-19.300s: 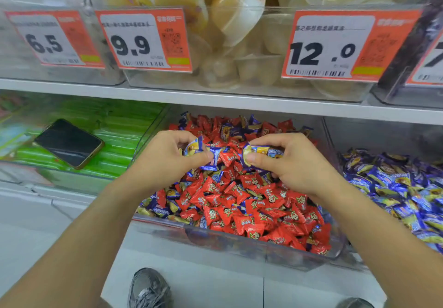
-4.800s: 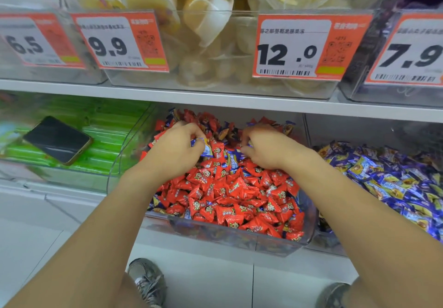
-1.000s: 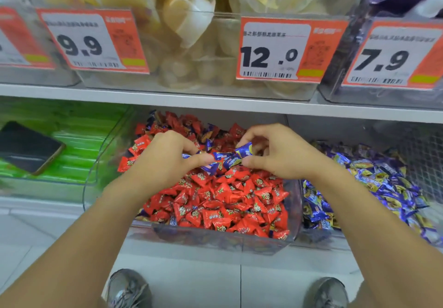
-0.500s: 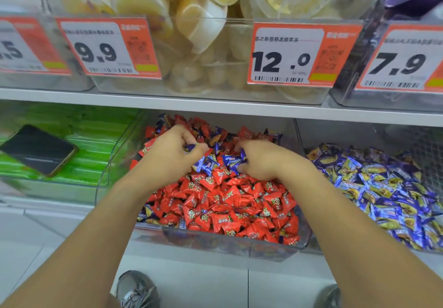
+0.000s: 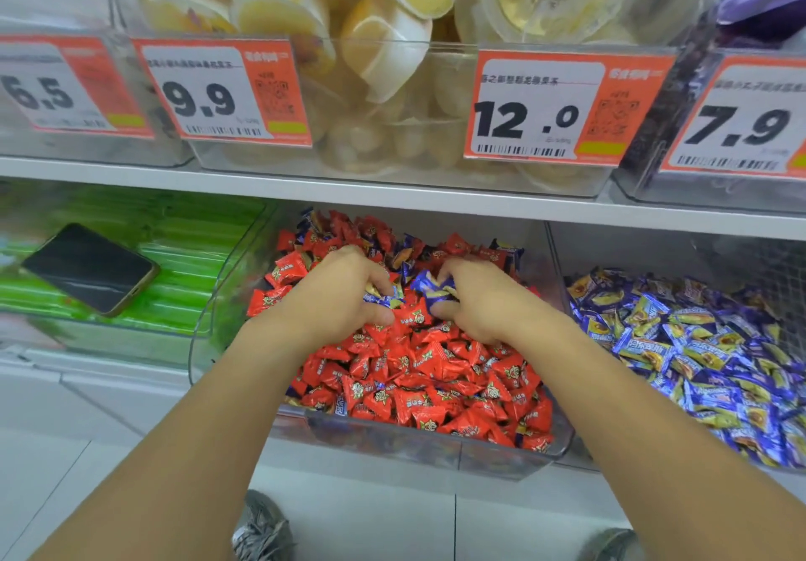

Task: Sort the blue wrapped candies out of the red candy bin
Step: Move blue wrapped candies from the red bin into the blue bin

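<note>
A clear bin on the lower shelf is heaped with red wrapped candies, with blue wrapped candies mixed in toward the back. Both my hands reach into the pile. My left hand has its fingers curled round blue candies. My right hand pinches a bunch of blue candies between thumb and fingers. The two hands sit close together over the middle of the bin.
To the right stands a bin of blue wrapped candies. On the left, a dark phone lies on a bin of green packets. The upper shelf carries clear bins of jelly cups and orange price tags.
Both hands have dipped back down into the pile after lifting blue candies a second ago. The view has shifted slightly.
</note>
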Tool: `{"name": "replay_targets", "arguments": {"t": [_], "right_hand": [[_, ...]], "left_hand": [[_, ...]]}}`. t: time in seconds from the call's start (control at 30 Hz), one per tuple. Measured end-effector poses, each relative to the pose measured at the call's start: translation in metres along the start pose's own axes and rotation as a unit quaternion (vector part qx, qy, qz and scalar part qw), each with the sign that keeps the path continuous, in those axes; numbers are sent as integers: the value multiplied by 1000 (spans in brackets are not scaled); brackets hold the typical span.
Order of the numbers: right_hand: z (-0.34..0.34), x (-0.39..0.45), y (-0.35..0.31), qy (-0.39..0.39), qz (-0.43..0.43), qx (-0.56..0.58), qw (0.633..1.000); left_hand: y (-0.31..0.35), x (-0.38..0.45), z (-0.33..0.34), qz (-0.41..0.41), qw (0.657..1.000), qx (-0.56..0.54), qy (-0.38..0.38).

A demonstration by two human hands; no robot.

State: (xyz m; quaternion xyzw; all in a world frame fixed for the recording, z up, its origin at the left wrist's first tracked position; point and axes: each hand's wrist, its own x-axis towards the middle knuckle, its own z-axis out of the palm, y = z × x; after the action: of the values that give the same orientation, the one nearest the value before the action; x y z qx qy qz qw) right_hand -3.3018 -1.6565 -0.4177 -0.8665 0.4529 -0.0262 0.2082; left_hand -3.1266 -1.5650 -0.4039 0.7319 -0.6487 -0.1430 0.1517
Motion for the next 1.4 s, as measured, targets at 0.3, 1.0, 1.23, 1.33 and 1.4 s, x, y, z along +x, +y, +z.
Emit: {"name": "replay_targets", "arguments": {"t": [0.3, 1.0, 1.23, 1.33, 1.4], "right_hand": [[-25, -47, -6, 84, -83, 155, 981], [-62, -126, 81, 211, -74, 284, 932], [-80, -148, 150, 270, 115, 273, 916], [-87, -153, 156, 261, 138, 259, 920], [-87, -152, 152, 245, 128, 289, 917]], "left_hand": [[4, -17, -25, -2, 971, -225, 78], [154, -3, 25, 131, 977, -160, 52], [191, 14, 63, 223, 959, -175, -27], [190, 15, 68, 261, 962, -83, -18], [181, 12, 63, 256, 965, -35, 52]]}}
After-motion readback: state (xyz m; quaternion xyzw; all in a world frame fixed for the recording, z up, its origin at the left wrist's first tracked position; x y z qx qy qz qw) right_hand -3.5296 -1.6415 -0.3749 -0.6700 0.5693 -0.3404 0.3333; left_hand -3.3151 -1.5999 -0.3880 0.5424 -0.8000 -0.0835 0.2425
